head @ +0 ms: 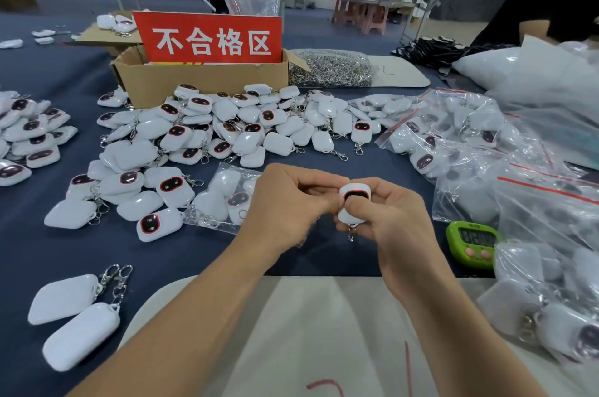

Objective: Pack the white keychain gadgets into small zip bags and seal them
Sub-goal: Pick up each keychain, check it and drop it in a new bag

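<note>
Head view: white keychain gadget (353, 202) gripped just above the counter (194, 250).
Fingers of the left hand (285, 205) and right hand (389, 221) curled round it, clasp hanging down; probably best fed squarely, clasp first, into a zip bag.

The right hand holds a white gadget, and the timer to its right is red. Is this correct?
No: in the head view the timer is green, not red. The right hand does hold a white gadget, left of the timer.
</note>
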Tool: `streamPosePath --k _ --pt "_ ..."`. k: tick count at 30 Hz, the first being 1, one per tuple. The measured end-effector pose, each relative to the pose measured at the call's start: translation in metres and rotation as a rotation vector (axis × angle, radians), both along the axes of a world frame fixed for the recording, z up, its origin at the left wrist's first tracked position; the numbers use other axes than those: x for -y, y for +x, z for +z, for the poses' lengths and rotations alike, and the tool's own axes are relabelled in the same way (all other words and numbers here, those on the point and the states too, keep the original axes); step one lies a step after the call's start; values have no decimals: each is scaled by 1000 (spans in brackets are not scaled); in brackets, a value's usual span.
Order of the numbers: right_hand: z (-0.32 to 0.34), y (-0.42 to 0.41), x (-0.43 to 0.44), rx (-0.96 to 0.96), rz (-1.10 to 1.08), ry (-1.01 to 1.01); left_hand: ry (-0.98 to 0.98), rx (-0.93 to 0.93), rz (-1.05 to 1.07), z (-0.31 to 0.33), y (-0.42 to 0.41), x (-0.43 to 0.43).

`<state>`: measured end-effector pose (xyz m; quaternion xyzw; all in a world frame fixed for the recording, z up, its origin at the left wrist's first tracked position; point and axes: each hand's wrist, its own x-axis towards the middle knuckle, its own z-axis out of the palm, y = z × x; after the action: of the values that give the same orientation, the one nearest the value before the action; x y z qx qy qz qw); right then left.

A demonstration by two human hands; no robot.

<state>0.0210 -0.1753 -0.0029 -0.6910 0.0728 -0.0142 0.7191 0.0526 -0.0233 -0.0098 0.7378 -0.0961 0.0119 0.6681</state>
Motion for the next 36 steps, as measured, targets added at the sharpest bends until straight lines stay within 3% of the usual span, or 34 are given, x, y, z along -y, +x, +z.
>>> streamPosePath --k 18,24,27,33,36 --pt "-7 5 0 98 35 -207 70 32 89 -3 0 3" --pt "-6 0 -4 281 -137 -530 405 356 114 4 -12 8" --pt "-1 0 -1 339 -217 -449 535 498 277 0 -12 7" --pt "-2 2 -1 350 -224 -352 525 368 319 -4 -11 7" --pt "-4 4 2 355 -220 -323 493 396 320 -4 -11 8"
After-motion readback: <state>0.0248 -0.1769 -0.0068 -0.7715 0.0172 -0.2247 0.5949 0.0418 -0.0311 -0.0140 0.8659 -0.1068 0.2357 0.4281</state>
